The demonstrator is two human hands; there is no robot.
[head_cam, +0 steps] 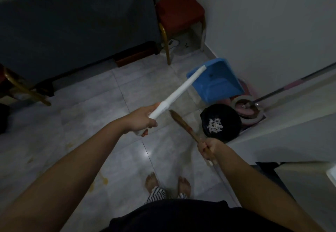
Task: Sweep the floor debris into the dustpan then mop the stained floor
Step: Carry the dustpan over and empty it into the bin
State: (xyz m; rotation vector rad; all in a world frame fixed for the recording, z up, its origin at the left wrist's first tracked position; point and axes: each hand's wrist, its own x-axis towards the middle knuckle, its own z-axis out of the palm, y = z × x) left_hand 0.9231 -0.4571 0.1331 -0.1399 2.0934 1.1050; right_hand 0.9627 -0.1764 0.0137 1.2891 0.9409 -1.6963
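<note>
Two bare feet (168,183) are seen nearest, standing on the pale tiled floor (91,104), with yellowish stains (104,180) to their left. Slightly farther, at the right, a brown broom handle (183,124) is clasped in the closed fist of the right hand (207,149); the stick slants up and to the left from the fist. Left of it, the left hand (142,120) is wrapped around the lower end of a white dustpan handle (179,91), which runs far and to the right to the blue dustpan (218,80). The dustpan is tilted up near the right wall. Just near and right of the dustpan, a black-lined bin (221,120) is seen with white scraps (215,125) lying inside it. Beside the bin, against the wall, a pink mop bucket (249,110) is placed, a mop pole (291,84) rising from it to the right. Farthest off, a red-seated chair (180,9) stands in the corner.
</note>
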